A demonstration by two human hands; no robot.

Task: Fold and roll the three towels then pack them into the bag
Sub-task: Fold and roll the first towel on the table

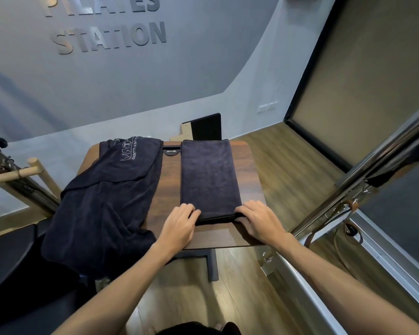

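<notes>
A small wood-grain surface (247, 170) stands over a plank floor (288, 160). At its near edge both hands meet the near end of a folded dark towel (209, 180): the left hand (179, 226) has its fingers curled onto the left corner, the right hand (258, 220) has its fingers curled over the right corner, each grip closed on the cloth. The folded towel lies flat on the right half of the surface, its long axis running straight away from the person. Left of it a loose dark towel (107, 201) with a pale logo drapes over the edge. Beyond, a grey wall (155, 93) carries raised lettering.
</notes>
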